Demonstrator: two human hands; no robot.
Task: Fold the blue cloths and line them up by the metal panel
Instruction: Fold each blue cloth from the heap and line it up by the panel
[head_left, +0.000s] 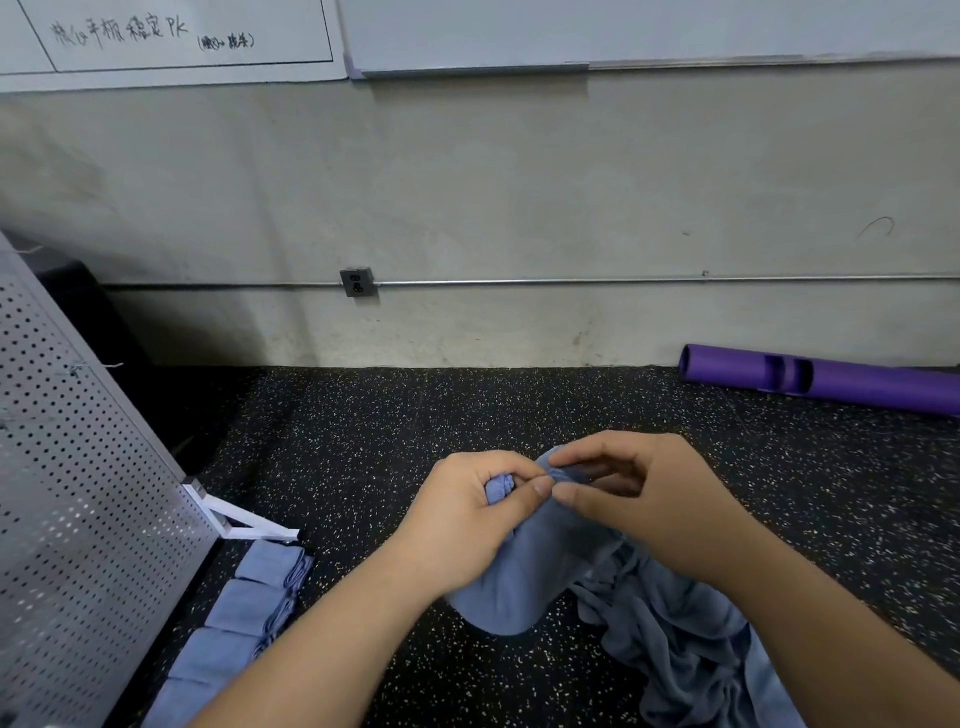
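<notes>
Pinching a blue cloth (519, 582) by its top edge, the left hand (467, 519) grips a bunched corner and the right hand (639, 499) nips the hem just beside it, the cloth hanging unfolded to the speckled floor (389, 426). At least four folded cloths (249, 608) already lie in a row along the foot of the metal panel (78, 467) at left, while a rumpled pile (675, 639) waits at right, so the job looks roughly midway. No bin or basket shows; every other cloth lies on the floor.
</notes>
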